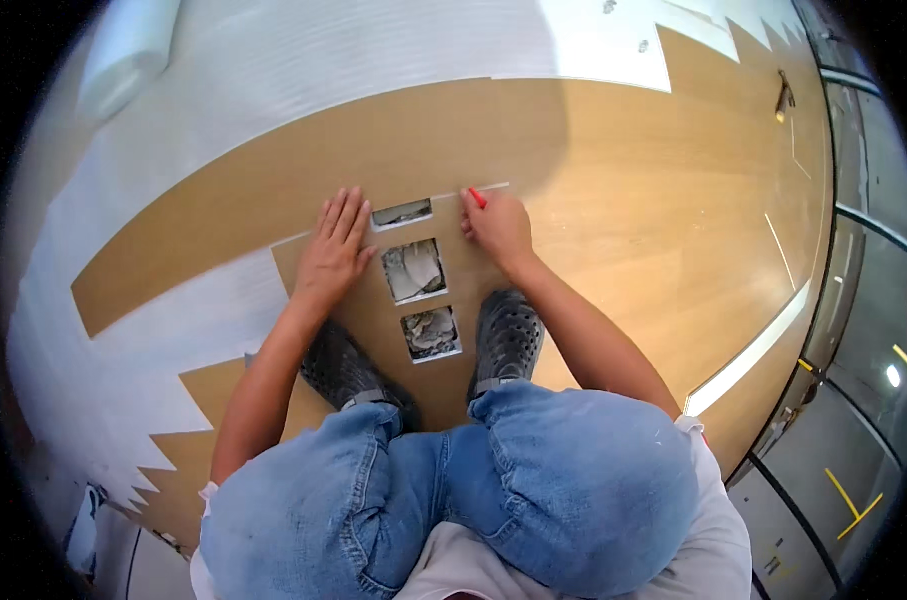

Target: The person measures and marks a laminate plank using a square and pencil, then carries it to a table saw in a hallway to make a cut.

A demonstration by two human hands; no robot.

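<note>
I am squatting on a light wooden plank floor. My left hand [335, 248] lies flat, fingers spread, on a loose wooden plank [473, 275] that has three square cut-outs [413, 270] showing grey rubble beneath. My right hand [496, 226] grips a small red pencil-like tool [477, 197] at the plank's far edge, just right of the top cut-out [402, 212]. My two dark perforated shoes [506, 338] stand on the near part of the plank.
White foam underlay [303, 50] covers the unplanked floor ahead and to the left, with a rolled piece [123, 60] at far left. A small tool [783, 97] lies at far right. Glass panels [863, 260] border the right side.
</note>
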